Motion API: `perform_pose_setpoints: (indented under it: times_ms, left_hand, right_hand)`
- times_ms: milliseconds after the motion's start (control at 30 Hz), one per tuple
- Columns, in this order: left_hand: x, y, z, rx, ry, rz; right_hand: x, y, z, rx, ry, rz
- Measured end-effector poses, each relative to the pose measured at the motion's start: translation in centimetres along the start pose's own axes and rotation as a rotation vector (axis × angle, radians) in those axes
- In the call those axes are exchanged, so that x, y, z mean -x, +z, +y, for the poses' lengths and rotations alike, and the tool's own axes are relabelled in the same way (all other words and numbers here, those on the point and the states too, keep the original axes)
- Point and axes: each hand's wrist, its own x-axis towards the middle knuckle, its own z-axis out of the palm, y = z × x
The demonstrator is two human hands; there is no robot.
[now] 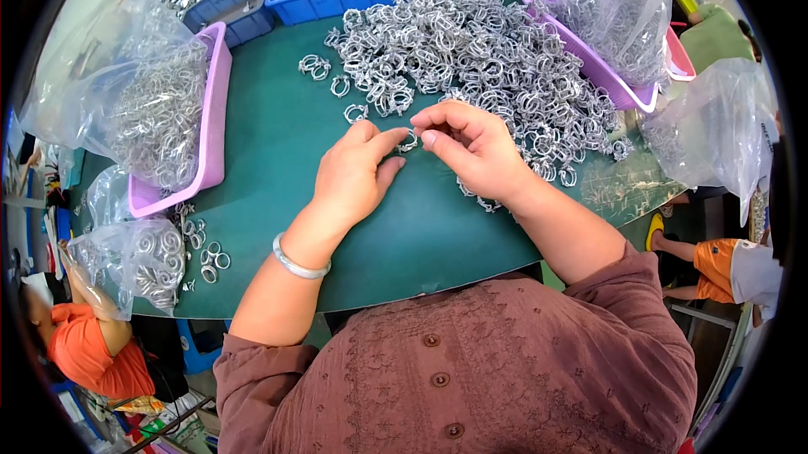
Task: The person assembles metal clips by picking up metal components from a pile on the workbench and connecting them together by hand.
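Observation:
In front of me, a small silvery metal ring point(408, 145) is held between the fingertips of both hands. The thumb and index finger of my left hand point(353, 172) close around its left side. My right hand point(475, 147) pinches at its upper right edge, fingers curled; the exact contact is partly hidden. Just beyond my hands lies a large heap of similar metal rings point(438, 42), reaching round past my right hand. Between the heap and my left hand lie a few loose rings point(340, 86).
A lilac basket point(217, 109) with bagged metal pieces stands at left, another lilac basket point(581, 46) at far right. Blue bins point(311, 1) line the far edge of the green table point(278, 117). Bagged spiral pieces point(156, 256) lie near left. Other people are at both sides.

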Motion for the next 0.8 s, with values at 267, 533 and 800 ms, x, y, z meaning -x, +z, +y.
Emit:
perform_pose_setpoints:
  times_ms: [267, 533, 800]
  left_hand:
    - [0.5, -0.2, -1.3, 0.562, -0.230, -0.001]
    - [0.8, -1.4, -0.9, 1.522, -0.585, -0.177]
    - [1.0, -1.0, -0.9, 1.507, -0.623, -0.200]
  right_hand:
    - [0.0, 0.1, -0.3, 0.064, -0.005, -0.041]
    - [0.1, 0.5, -0.6, 0.100, -0.128, -0.120]
    - [0.2, 0.5, -0.6, 0.109, -0.098, -0.135]
